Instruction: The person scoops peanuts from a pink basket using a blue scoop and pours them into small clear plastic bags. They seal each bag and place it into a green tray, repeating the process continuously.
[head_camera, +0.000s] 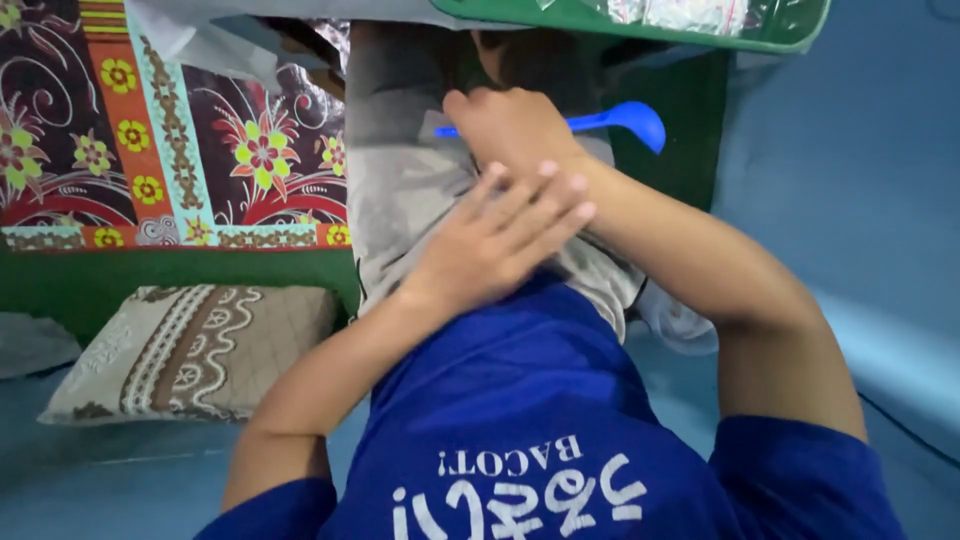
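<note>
My right hand (510, 125) is closed around the handle of a blue plastic ladle (635, 120), whose bowl points right. The fist rests on the grey shorts (400, 190) over my raised legs. My left hand (495, 240) lies flat across my right wrist, fingers spread, with nothing in it. My blue shirt (520, 420) fills the bottom of the view, and both arms reach up from it.
A beige patterned pillow (190, 350) lies at the lower left on a blue floor. A floral red and green cloth (150, 130) hangs behind it. The edge of a green tray (640, 25) shows at the top. A blue surface (850, 200) runs along the right.
</note>
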